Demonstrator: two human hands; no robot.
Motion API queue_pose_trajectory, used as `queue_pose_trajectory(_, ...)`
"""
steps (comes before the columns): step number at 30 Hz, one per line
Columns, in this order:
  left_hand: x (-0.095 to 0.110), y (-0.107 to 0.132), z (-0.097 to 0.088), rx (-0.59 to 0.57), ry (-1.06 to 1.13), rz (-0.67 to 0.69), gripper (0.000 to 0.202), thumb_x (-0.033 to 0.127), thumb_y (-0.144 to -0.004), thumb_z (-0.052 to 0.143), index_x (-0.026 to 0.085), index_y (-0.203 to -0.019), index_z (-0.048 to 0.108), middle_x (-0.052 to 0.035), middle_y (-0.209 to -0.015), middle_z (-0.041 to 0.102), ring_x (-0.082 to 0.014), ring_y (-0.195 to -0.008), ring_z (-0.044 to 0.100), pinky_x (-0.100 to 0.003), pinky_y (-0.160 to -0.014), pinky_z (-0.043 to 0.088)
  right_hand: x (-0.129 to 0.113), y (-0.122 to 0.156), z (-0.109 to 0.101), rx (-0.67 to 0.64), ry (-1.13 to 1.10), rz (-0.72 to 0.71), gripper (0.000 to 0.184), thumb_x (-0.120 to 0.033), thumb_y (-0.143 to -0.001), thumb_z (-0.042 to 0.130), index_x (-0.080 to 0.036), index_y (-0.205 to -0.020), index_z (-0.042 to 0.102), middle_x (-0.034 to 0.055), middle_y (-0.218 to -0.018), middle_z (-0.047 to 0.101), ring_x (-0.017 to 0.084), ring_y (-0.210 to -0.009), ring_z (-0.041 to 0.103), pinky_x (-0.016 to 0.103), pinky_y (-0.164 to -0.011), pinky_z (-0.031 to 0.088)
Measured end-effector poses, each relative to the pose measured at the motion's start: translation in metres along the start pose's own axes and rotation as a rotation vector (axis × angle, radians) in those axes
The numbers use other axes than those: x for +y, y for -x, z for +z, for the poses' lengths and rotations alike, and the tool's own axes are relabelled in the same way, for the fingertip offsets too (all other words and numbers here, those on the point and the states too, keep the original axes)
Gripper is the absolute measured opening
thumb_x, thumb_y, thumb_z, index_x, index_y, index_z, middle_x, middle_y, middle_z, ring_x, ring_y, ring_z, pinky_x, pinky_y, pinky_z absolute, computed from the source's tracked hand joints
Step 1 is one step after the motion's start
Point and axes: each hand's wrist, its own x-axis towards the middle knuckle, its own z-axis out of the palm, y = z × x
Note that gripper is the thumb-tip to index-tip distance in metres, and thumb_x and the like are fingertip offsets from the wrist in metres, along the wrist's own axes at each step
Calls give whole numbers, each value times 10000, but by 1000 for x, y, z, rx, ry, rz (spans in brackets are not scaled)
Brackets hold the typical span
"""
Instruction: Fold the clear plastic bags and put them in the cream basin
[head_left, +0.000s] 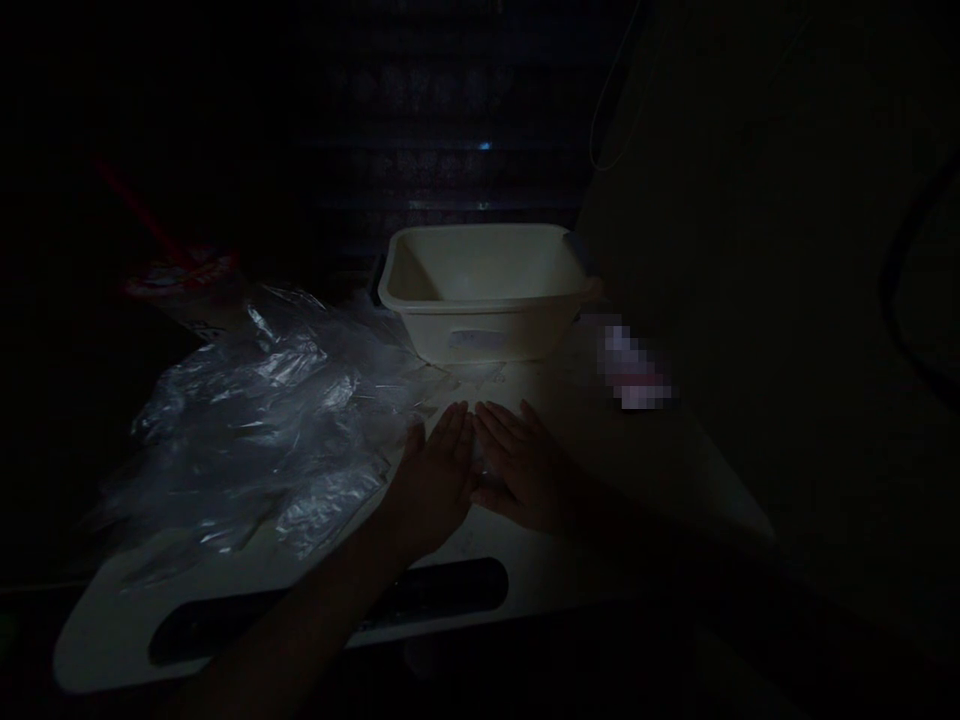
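Observation:
Both hands lie low over the pale table, fingers stretched forward and fingertips nearly meeting. My left hand (pixel 439 475) is flat, palm down, its thumb out toward the heap of clear plastic bags (pixel 277 420). Angled in from the right, my right hand (pixel 521 465) is also flat, with its thumb apart from the fingers. A small shiny bit of clear plastic (pixel 481 462) shows between the hands; most of whatever lies beneath them is hidden. Just beyond the fingertips stands a cream plastic basin (pixel 480 320) with a pale label on its front.
A cup (pixel 199 290) with a red rim and red straw stands behind the bags at left. A blurred-out pinkish item (pixel 636 370) lies right of the basin. Near the table's (pixel 112 640) front edge is a long dark slot (pixel 450 588). The surroundings are very dark.

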Motion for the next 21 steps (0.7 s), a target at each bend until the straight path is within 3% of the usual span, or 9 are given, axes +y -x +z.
queue_pose_trajectory(10, 1, 2, 0, -42, -45, -19, 448, 233, -825, 251, 8, -1211, 275, -197, -1304, 190, -275, -1203, 138, -504, -879, 209, -1, 1, -3, 11, -9, -1, 625, -487, -783, 255, -43, -1221, 292, 149, -1289, 271, 241, -1188, 180, 477, -945, 114)
queue_pose_trajectory(21, 2, 2, 1, -13, -35, -31, 460, 256, -833, 232, 13, -1223, 241, -190, -1305, 201, -271, -1205, 132, -502, -885, 200, 5, 4, -4, 3, 57, 30, 593, -458, -794, 250, -41, -1212, 305, 159, -1290, 263, 244, -1188, 184, 494, -938, 110)
